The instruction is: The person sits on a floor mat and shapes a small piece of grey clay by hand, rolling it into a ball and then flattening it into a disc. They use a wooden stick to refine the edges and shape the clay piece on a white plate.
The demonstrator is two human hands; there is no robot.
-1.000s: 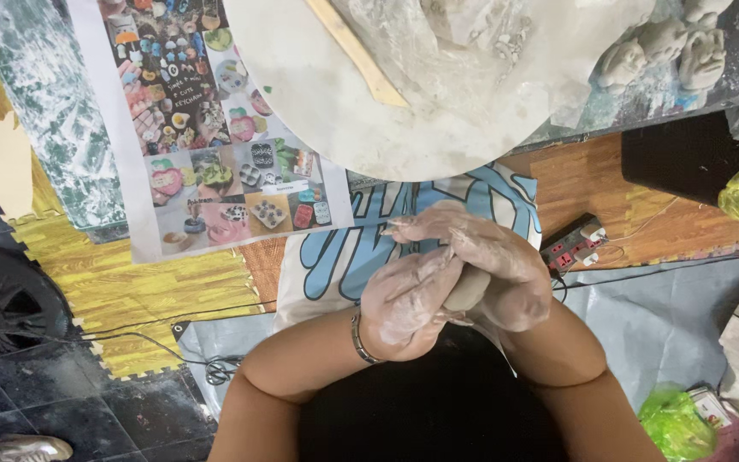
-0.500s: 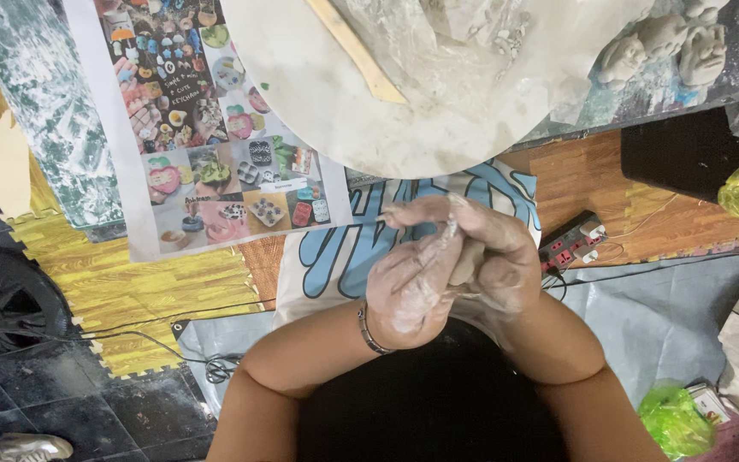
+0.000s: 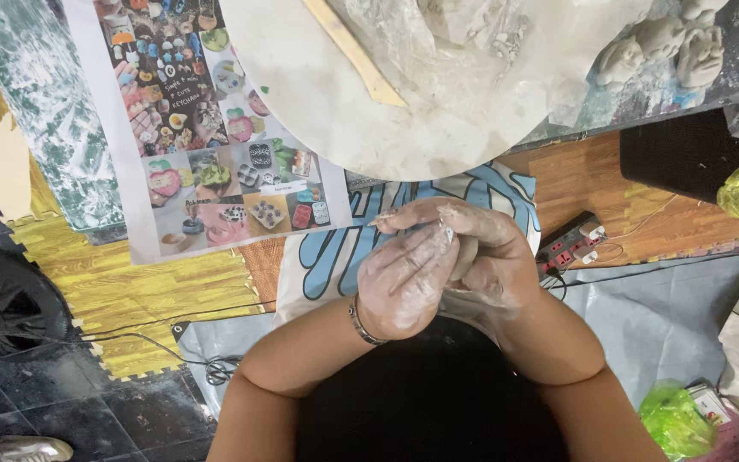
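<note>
Both hands are now pressing closer than a moment ago. Left hand (image 3: 404, 278) and right hand (image 3: 493, 257) fingers are squeezing a grey clay lump (image 3: 465, 255) sitting between them, below the round white board (image 3: 318, 94).

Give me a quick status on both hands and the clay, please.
Left hand and right hand cupped together around grey clay lump. Lump mostly hidden between palms. Round white board just ahead, nothing between.

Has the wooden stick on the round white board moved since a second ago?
No. The wooden stick lies at the same slant on the round white board, its tip at the same spot, while the hands work a grey lump.
</note>
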